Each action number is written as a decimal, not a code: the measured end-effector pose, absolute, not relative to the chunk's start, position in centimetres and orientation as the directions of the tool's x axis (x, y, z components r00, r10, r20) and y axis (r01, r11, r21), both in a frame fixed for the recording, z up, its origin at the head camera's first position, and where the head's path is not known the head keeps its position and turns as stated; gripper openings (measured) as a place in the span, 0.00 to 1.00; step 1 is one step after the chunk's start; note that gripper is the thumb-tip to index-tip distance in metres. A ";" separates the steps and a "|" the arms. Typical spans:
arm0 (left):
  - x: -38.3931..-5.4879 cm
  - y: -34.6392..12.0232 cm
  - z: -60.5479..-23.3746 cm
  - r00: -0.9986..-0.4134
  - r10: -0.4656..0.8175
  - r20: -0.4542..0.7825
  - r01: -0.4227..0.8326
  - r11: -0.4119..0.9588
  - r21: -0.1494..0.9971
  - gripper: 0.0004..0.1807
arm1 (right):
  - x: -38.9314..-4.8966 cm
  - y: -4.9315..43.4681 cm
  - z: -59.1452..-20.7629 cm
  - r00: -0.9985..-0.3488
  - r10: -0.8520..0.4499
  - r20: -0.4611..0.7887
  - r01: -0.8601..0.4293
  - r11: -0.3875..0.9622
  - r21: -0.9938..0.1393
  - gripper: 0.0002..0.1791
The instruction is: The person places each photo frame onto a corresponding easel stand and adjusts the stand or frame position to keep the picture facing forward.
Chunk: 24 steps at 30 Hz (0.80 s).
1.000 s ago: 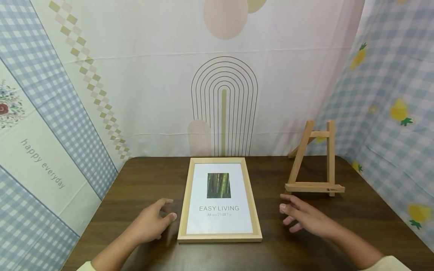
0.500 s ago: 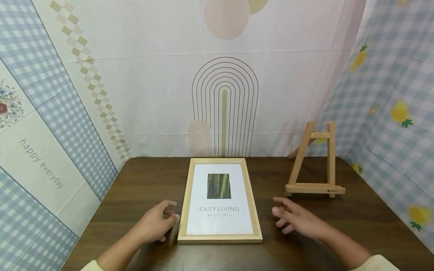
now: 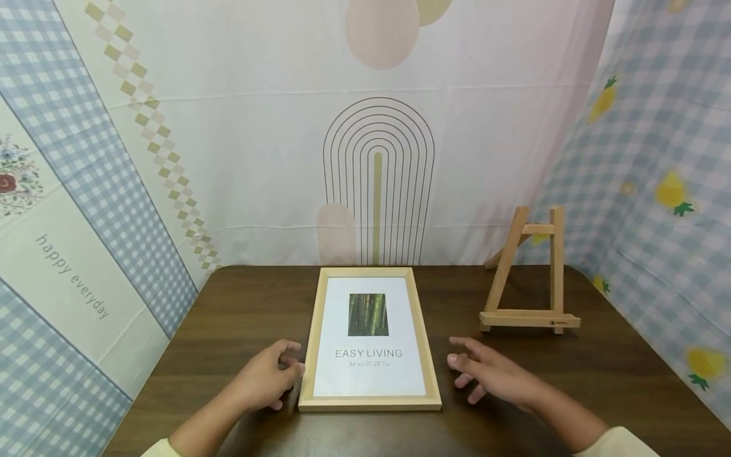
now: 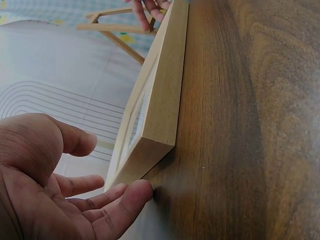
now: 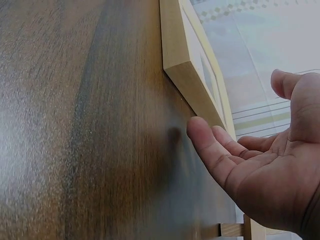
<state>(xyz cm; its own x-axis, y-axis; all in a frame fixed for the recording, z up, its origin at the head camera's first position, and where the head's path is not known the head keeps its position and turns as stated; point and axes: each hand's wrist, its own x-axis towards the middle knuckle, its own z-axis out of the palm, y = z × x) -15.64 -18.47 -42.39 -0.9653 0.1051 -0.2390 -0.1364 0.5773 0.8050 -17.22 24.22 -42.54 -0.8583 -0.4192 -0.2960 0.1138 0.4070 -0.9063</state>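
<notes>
A picture frame (image 3: 370, 403) with a pale wooden border lies flat on the dark wooden table. Its white sheet carries a small bamboo picture and the words "EASY LIVING". My left hand (image 3: 267, 379) is close beside the frame's left edge, its fingers loosely bent and holding nothing; in the left wrist view the fingertips (image 4: 139, 194) come near the frame's side, and I cannot tell whether they touch. Off the right edge, with a small gap in the head view, my right hand (image 3: 495, 373) hovers with relaxed, spread fingers and nothing in them.
A small wooden easel (image 3: 528, 317) stands upright at the back right of the table (image 3: 240, 304). Behind the table hangs a white patterned cloth (image 3: 257, 158). Blue checked cloth (image 3: 645, 209) hangs along the right side, with more on the left.
My right hand has moved left from near the easel toward the frame's right edge. My left hand has shifted slightly right, nearer the left edge. Frame and easel have stayed in place.
</notes>
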 end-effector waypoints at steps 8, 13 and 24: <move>-15.8 -18.0 -42.6 -0.964 0.115 -0.240 -0.136 0.565 0.814 0.28 | -17.5 23.5 -43.1 -0.858 -0.423 -0.291 0.109 0.403 -0.909 0.43; -15.9 -17.7 -42.7 -0.965 0.117 -0.236 -0.134 0.556 0.821 0.27 | -17.6 23.0 -43.2 -0.856 -0.416 -0.308 0.126 0.410 -0.903 0.42; -16.2 -17.5 -43.0 -0.960 0.122 -0.252 -0.146 0.549 0.823 0.28 | -17.8 22.7 -43.2 -0.839 -0.444 -0.315 0.117 0.418 -0.901 0.41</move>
